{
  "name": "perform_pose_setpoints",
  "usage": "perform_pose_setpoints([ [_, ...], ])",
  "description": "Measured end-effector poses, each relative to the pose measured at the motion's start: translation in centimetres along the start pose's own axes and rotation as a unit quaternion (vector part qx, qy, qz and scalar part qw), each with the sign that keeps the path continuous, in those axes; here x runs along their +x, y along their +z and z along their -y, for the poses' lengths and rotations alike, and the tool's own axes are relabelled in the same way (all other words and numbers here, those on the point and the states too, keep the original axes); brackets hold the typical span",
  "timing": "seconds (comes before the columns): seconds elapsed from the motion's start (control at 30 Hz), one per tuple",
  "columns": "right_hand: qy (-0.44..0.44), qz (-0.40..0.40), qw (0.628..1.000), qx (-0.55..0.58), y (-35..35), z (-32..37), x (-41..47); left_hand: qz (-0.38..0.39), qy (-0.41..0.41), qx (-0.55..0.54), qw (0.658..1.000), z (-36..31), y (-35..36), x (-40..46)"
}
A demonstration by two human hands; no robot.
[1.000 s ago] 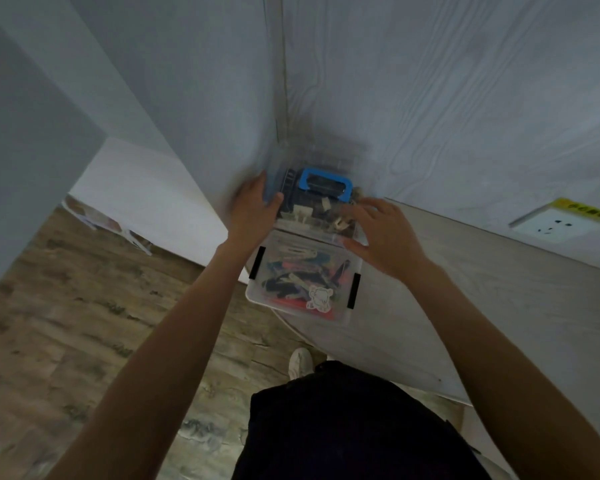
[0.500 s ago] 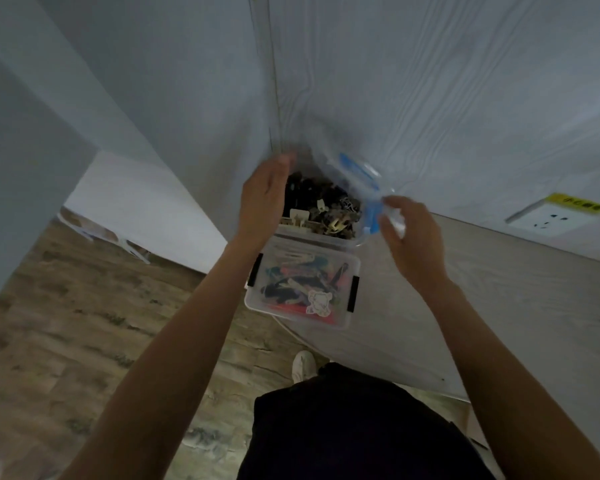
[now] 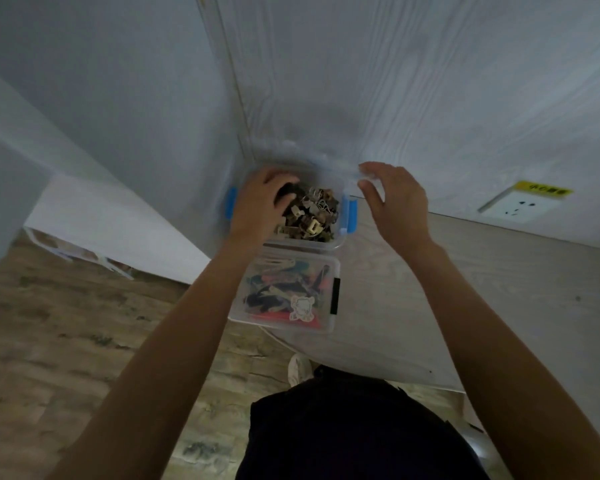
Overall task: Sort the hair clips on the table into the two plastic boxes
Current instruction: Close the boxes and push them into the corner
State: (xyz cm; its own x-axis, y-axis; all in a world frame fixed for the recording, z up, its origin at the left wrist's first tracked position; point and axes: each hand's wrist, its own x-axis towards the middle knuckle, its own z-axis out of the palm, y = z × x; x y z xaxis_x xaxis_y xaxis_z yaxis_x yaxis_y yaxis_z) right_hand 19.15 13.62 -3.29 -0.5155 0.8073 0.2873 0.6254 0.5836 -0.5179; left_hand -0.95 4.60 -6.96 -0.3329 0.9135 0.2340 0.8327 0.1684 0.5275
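Clips everywhere, basically. Two clear plastic boxes sit on the pale wood-grain tabletop point(image 3: 465, 289) right at its corner, touching each other. The far box point(image 3: 340, 216) has blue latches on both sides and no lid on it, and it's packed with a pile of dull brown, beige and dark hair clips point(image 3: 312, 213). The near box point(image 3: 326, 327) has its clear lid on with black latches, a white sticker on top, and bright clips point(image 3: 281, 289) showing through: teal, orange, red, black. The left hand point(image 3: 260, 202) is down in the far box with its fingers curled into the pile; can't tell if it's actually got one. The right hand point(image 3: 392, 199) hovers just beside that box, its fingers loosely bent over a blurry clear lid point(image 3: 329, 164); whether it grips it, can't tell.
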Motion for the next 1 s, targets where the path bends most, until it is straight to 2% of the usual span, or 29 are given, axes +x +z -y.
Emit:
perform_pose_setpoints([
  [0.07,-0.009,0.001,1.0,0.01,0.3,0.6,0.1,-0.022,-0.046,-0.001,0.999,1.5,-0.9,-1.1],
  [0.17,-0.031,0.01,0.999,0.024,0.9,1.8,0.1,0.041,-0.088,0.047,0.994,2.6,-1.2,-2.4],
  [0.27,-0.07,0.031,0.997,0.031,1.8,2.8,-0.3,0.053,-0.112,0.037,0.992,3.3,-1.2,-3.2],
  [0.37,-0.082,0.062,0.994,0.035,3.1,3.1,-1.1,0.035,-0.124,0.007,0.992,4.2,-1.4,-4.3],
  [0.5,-0.103,0.098,0.99,0.024,4.4,3.0,-2.1,0.023,-0.108,0.029,0.993,4.1,-1.4,-5.9],
  [0.63,-0.139,0.143,0.979,-0.036,5.1,2.4,-3.2,-0.038,-0.152,-0.077,0.985,3.1,-2.0,-6.3],
  [0.8,-0.139,0.222,0.96,-0.098,5.6,2.4,-3.7,-0.056,-0.251,-0.186,0.948,1.9,-2.9,-5.9],
  [0.87,-0.136,0.223,0.96,-0.105,5.6,2.7,-3.5,-0.068,-0.271,-0.211,0.937,2.2,-2.8,-5.6],
  [0.93,-0.122,0.215,0.961,-0.122,5.7,3.2,-2.9,-0.052,-0.254,-0.181,0.949,2.4,-2.6,-5.1],
  [1.0,-0.114,0.209,0.96,-0.144,6.0,3.8,-2.1,-0.011,-0.215,-0.097,0.972,2.9,-2.1,-4.5],
])
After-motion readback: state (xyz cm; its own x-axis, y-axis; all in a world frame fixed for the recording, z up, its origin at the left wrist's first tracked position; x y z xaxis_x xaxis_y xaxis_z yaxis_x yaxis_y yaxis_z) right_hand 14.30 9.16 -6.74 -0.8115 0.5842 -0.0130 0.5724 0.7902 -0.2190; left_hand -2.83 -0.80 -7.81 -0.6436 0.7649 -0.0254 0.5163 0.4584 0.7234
